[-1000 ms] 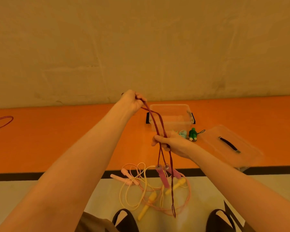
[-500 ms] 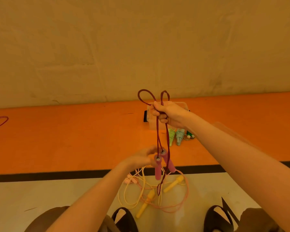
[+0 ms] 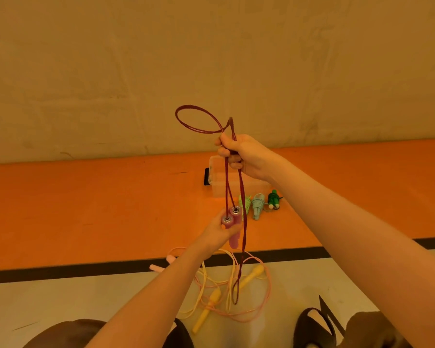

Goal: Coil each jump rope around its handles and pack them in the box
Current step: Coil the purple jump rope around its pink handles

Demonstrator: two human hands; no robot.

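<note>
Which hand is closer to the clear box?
The right hand. It holds the dark red rope up right in front of the clear box; the left hand grips the pink handles, lower and nearer the person.

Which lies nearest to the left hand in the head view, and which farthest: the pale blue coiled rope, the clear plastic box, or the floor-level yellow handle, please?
From the left hand:
1. Pale blue coiled rope, just right.
2. Clear plastic box, beyond, against the wall side.
3. Yellow handle, lowest on the floor near the feet.

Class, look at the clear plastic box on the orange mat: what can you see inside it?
The clear box shows no rope inside where visible. The right hand and the dark red rope cover most of it, so the rest cannot be seen.
</note>
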